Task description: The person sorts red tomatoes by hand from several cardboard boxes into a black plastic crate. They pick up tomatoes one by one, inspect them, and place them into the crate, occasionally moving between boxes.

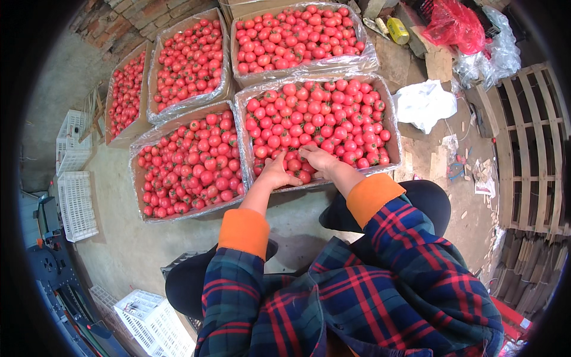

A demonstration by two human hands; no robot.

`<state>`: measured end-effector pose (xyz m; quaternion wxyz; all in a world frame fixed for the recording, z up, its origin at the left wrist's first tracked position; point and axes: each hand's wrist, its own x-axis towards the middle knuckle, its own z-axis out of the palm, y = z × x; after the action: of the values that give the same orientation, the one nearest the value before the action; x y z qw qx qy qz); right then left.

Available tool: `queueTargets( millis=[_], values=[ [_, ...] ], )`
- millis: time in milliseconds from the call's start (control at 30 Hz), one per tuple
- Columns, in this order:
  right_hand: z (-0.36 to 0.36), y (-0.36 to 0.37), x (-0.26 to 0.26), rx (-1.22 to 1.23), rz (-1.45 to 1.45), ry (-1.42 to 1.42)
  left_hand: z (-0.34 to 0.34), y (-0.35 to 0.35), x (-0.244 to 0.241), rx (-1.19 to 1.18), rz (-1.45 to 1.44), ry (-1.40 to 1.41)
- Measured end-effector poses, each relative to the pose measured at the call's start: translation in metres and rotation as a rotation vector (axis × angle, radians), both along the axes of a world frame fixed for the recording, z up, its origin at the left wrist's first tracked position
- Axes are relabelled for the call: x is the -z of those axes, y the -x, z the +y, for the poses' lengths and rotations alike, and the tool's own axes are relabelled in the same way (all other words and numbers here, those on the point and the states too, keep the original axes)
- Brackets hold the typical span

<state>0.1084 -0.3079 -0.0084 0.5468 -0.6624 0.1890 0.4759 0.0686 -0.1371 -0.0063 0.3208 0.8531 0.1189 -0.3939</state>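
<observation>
A lined cardboard box [395, 143] full of red tomatoes [318, 119] lies before me. My left hand [277, 173] rests on the tomatoes by its front wall, thumb and fingers spread. Beside it, my right hand [317, 161] also touches tomatoes, its thumb and fingers apart. A few tomatoes show between the two hands. Some fingertips are hidden among the fruit, and I see no tomato clearly lifted in either hand.
More tomato-filled boxes adjoin it: one at left [136, 192], another behind [370, 56], several in all. White plastic crates [78, 205] stand left, with another crate [142, 317] lower down. A white plastic bag [424, 105], scattered scraps and a wooden pallet [528, 147] are at right.
</observation>
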Motion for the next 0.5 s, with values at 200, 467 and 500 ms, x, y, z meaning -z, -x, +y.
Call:
queueTargets(
  millis=[200, 467, 500],
  values=[
    [0.015, 0.003, 0.022, 0.231, 0.061, -0.118, 0.001, 0.000, 0.000, -0.042, 0.012, 0.055],
    [0.027, 0.017, 0.014, 0.484, 0.071, -0.236, 0.006, 0.018, 0.004, -0.185, -0.214, 0.206],
    [0.028, 0.016, 0.010, 0.481, 0.073, -0.245, 0.007, 0.019, 0.003, -0.183, -0.247, 0.210]
  ],
)
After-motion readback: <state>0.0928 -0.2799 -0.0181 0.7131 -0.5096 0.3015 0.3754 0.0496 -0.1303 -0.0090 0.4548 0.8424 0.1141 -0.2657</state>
